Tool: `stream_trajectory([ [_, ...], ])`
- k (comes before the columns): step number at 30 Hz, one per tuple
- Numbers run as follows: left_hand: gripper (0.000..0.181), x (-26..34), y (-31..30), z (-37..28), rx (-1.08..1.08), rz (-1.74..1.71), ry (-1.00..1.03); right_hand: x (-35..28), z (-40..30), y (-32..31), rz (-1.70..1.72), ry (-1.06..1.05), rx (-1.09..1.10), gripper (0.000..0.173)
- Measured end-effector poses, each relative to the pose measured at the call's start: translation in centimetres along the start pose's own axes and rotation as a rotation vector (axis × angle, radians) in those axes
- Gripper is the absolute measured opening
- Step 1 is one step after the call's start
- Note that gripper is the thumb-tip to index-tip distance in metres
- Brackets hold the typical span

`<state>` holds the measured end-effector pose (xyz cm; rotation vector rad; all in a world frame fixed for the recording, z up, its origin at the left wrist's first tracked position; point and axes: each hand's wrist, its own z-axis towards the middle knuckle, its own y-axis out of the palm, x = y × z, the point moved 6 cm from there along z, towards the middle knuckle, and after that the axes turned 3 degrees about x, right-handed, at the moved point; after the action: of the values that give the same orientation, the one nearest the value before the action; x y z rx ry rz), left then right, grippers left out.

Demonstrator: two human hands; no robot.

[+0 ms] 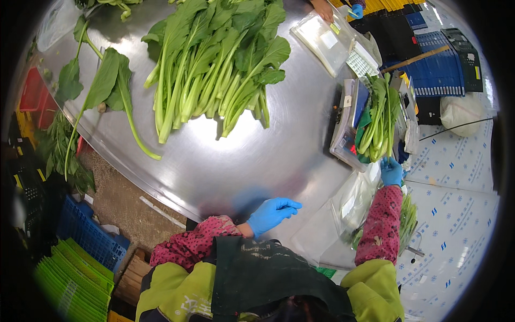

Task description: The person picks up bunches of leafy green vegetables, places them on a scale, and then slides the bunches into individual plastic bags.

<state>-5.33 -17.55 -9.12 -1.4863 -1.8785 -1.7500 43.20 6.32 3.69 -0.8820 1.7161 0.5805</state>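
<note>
My left hand (274, 215), in a blue glove, hovers over the near edge of the steel table (257, 165) with its fingers loosely together and nothing visible in them. At the right, my right hand (391, 171), gloved the same, is at the near end of a bunch of leafy green vegetables (377, 120); its fingertips are at a stalk, but whether they grip it cannot be told. That bunch lies on a scale or container beside a clear plastic bin (343, 120). A large pile of leafy greens (217, 68) covers the table's far middle, stalks towards me. Loose leafy stems (106, 82) lie at the left.
Clear plastic bags (354, 201) lie between my hands, and more plastic sheets (326, 40) at the far right, where another person's hand (323, 10) rests. Green crates (76, 277) and a blue crate (92, 233) stand at the lower left, beside the table's curved rim.
</note>
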Motion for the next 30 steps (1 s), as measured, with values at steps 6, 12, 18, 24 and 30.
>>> stream_trajectory([
  [6,0.026,-1.1,0.3,0.2,-0.027,0.001,-0.034,-3.7,-2.1,-1.1,0.317,-0.260,-0.256,0.023],
  [12,0.025,-0.3,0.4,0.0,-0.034,0.042,0.010,-6.1,-9.8,3.5,0.414,-0.268,-0.381,0.030],
  [18,0.025,0.5,0.6,-0.5,-0.058,-0.013,0.045,-6.1,-14.2,10.0,0.508,-0.066,-0.567,0.031],
  [24,0.026,0.7,0.6,-0.6,-0.060,-0.009,0.086,-4.7,-17.1,15.7,0.467,0.035,-0.692,0.031],
  [30,0.025,0.9,0.1,-0.6,-0.043,0.017,0.099,-3.7,-18.8,18.5,0.423,0.061,-0.737,0.033],
])
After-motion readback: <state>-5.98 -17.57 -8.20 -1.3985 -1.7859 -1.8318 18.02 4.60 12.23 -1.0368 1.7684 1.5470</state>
